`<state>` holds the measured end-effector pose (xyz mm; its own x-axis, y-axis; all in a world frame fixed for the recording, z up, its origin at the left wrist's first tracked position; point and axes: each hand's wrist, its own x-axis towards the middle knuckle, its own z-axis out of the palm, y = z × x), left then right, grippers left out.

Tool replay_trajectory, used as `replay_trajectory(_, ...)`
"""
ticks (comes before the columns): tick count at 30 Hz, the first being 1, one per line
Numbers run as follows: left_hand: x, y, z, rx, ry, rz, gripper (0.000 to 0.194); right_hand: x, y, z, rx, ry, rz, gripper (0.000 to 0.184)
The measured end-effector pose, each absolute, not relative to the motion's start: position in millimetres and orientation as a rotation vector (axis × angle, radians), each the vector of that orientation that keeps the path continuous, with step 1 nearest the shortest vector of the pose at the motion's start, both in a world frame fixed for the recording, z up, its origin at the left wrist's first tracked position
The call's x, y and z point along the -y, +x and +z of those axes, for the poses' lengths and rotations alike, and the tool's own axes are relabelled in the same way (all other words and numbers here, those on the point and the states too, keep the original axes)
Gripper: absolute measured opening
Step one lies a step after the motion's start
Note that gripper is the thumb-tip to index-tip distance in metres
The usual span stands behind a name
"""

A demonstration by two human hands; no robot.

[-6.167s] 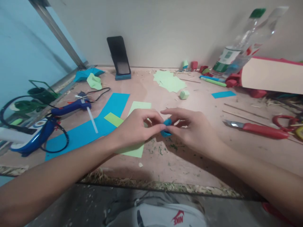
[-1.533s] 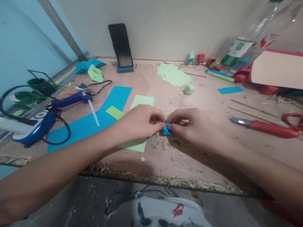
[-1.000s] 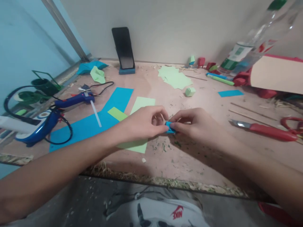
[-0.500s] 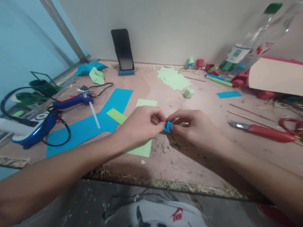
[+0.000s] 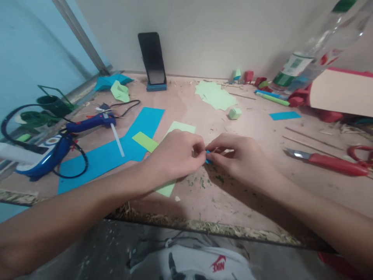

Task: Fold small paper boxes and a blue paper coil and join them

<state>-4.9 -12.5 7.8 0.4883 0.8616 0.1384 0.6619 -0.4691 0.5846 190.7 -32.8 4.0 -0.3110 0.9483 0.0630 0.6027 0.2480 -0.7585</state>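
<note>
Between my fingertips is a small folded piece of blue paper [image 5: 208, 156], mostly covered by the fingers. My right hand [image 5: 237, 153] pinches it between thumb and forefinger. From the other side, my left hand [image 5: 182, 152] is closed with its thumb and fingertips pressed against the paper's edge. Under the left hand and wrist lie a light green sheet [image 5: 166, 189] and a yellow-green strip [image 5: 145, 141]. A large blue sheet [image 5: 96, 157] spreads to the left. Beyond the hands sits a small light green paper cube [image 5: 234, 113].
On the left are a blue glue gun [image 5: 91, 122] with a glue stick and a power strip [image 5: 48, 153]. A phone [image 5: 152, 58] stands at the back. On the right lie a red-handled knife [image 5: 335, 163], a blue strip [image 5: 284, 116] and plastic bottles [image 5: 294, 68].
My left fingers have closed in toward the right hand, covering more of the blue paper. The view has shifted slightly.
</note>
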Motion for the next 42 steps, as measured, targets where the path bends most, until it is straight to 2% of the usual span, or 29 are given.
replay_trajectory(5,12,-3,6,-1.239,1.998,0.602,0.015,34,189,7,2.051,-1.425,0.780,0.021)
replay_trajectory(16,11,-6,2,-1.096,1.943,0.700,0.015,31,195,3,2.154,-1.430,0.600,0.021)
replay_trajectory(20,10,-10,6,-0.982,1.950,0.838,0.005,30,197,9,1.889,-1.372,0.706,0.015)
replay_trajectory(24,11,-9,5,-0.931,1.907,0.893,0.021,31,194,15,1.662,-1.305,0.893,0.012)
replay_trajectory(31,17,-9,5,-0.875,2.002,1.014,0.009,28,192,16,1.470,-1.265,1.169,0.008)
replay_trajectory(39,12,-11,1,-0.801,2.008,0.990,0.013,32,193,16,1.547,-1.288,1.023,0.005)
replay_trajectory(42,8,-12,-3,-0.705,2.128,1.059,0.026,32,194,16,1.505,-1.307,1.044,0.009)
